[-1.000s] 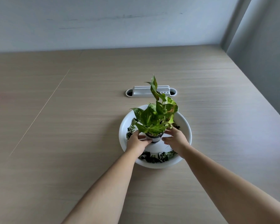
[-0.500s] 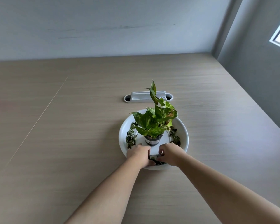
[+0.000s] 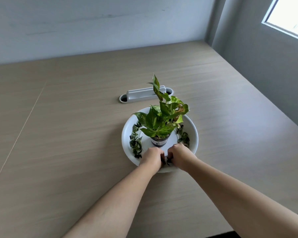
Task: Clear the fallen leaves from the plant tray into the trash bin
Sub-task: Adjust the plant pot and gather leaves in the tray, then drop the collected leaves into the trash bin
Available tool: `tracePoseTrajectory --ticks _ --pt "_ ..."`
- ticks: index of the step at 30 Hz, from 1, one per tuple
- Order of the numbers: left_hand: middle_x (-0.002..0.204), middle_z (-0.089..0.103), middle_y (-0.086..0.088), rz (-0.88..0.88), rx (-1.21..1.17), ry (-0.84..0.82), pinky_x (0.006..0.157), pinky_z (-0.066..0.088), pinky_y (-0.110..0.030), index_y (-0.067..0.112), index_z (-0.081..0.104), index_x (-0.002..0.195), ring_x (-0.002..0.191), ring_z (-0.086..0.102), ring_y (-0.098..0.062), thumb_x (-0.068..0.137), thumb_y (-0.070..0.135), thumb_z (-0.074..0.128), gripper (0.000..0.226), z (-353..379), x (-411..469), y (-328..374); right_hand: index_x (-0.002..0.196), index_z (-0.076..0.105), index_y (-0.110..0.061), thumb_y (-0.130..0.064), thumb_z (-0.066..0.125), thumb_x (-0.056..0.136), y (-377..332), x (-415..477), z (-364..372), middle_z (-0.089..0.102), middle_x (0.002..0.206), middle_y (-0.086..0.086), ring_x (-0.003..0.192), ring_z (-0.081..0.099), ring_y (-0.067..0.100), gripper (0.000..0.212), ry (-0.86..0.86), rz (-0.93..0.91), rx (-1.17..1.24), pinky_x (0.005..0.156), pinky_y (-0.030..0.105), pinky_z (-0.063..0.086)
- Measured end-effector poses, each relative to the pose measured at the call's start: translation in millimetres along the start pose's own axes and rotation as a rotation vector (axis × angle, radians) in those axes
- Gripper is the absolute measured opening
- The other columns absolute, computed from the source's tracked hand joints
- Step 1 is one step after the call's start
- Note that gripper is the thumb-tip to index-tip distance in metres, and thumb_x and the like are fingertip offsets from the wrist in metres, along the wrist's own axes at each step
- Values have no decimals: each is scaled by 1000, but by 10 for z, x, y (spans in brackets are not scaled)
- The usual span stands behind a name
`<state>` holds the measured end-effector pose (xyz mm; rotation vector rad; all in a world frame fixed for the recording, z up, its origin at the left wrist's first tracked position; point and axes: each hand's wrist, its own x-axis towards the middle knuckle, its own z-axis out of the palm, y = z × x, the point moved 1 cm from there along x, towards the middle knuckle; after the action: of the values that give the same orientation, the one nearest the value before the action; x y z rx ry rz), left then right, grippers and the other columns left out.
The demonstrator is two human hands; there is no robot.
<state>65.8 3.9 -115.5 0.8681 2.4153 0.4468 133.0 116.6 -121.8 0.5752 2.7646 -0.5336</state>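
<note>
Both my hands sit at the near rim of the round white plastic plant tray [image 3: 193, 133], knuckles up, fingers curled down. My left hand [image 3: 152, 158] and right hand [image 3: 179, 156] are nearly touching, each bunched around the dark shrivelled fallen leaves [image 3: 167, 161] at the near edge; I judge I'm gathering them into one pinch from both sides so they lift together. Fingertips are hidden under the knuckles, so how much each hand really holds I can't tell.

More dead leaves lie in the tray: a strip along the left side [image 3: 136, 142] and a clump on the right [image 3: 183, 137]. The small green potted plant [image 3: 162, 121] stands in the tray's middle, upright, so the leaves ring it and have to be picked around it.

The tray rests on the light wood-grain table [image 3: 67, 134]. Behind it is a grey oval cable grommet [image 3: 145, 95], partly hidden by foliage. No trash bin in view. Window cut off top right.
</note>
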Motion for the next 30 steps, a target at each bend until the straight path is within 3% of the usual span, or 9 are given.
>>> tracePoseTrajectory --ticks 6,10,15,19,21,23,28,30 --pt "85 74 -8 8 -200 61 72 57 -31 13 74 71 77 67 -24 77 -3 58 23 -101 9 -67 91 74 -9 2 59 79 26 -45 -164 72 97 11 89 67 26 23 90 98 184 78 29 55" --pt "74 70 -1 5 -237 111 60 53 -23 19 71 68 65 60 -14 77 0 58 25 -196 -69 37 88 74 -7 1 61 79 71 -129 -410 71 96 9 87 66 25 18 183 132 256 69 24 49" --pt "74 71 -3 50 -254 143 70 58 -31 16 72 68 75 68 -22 76 0 56 25 -130 -246 553 81 74 -10 4 57 74 346 -475 -703 72 85 13 67 60 23 23 266 139 303 59 23 46" --pt "66 69 -5 121 -296 182 64 55 -27 14 73 68 65 65 -20 70 -4 57 24 63 -367 1380 79 74 -8 2 61 75 1007 -1051 -1022 72 82 15 66 65 28 17 346 208 336 59 27 55" --pt "73 73 -11 177 -292 174 64 54 -26 10 74 72 65 64 -20 68 -6 58 24 225 -399 1892 78 73 -9 0 62 75 1484 -1449 -1150 68 82 12 62 58 25 14 396 283 346 47 18 43" --pt "74 74 -13 248 -296 145 63 54 -25 9 75 74 62 63 -17 68 -6 57 24 473 -442 2496 78 72 -10 0 62 76 2046 -1936 -1240 69 87 11 64 56 22 14 455 368 354 46 17 34" --pt "59 66 -2 456 -266 -26 59 51 -24 9 74 71 50 57 -11 68 -6 58 22 1438 -698 4000 88 75 -9 -1 62 77 3341 -3286 -1265 72 99 9 91 66 24 19 562 606 382 73 21 45" --pt "60 66 -3 536 -229 -113 59 52 -23 8 74 71 52 59 -12 68 -6 60 20 1871 -852 4470 87 75 -8 2 59 75 3747 -3807 -1167 74 97 11 91 67 25 22 576 708 416 74 21 44"
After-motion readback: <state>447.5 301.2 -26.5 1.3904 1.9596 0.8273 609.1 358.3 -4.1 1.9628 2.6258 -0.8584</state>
